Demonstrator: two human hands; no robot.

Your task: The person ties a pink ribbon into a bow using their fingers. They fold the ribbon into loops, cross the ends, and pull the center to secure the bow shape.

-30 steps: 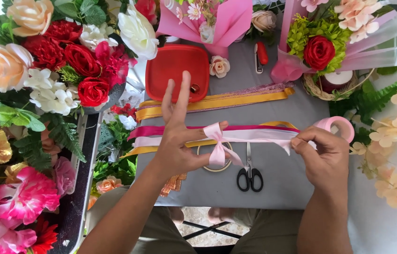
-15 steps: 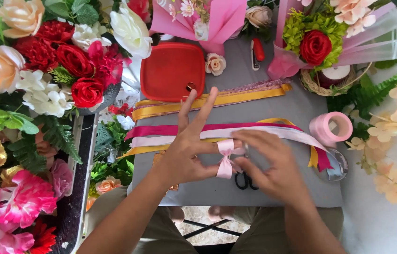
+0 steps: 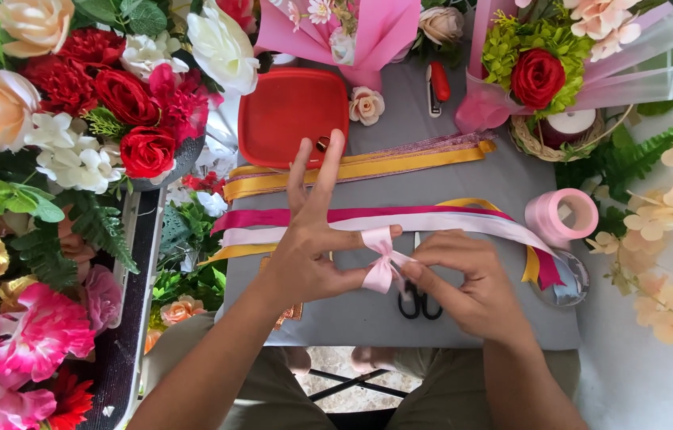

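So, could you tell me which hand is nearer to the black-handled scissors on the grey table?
Right. The right hand lies directly over the black-handled scissors, partly covering them; the left hand sits off to their left, pinching the pale pink ribbon bow.

Left hand (image 3: 313, 255) raised, two fingers (image 3: 328, 171) spread upward; right hand (image 3: 464, 283) pinching, fingers curled.
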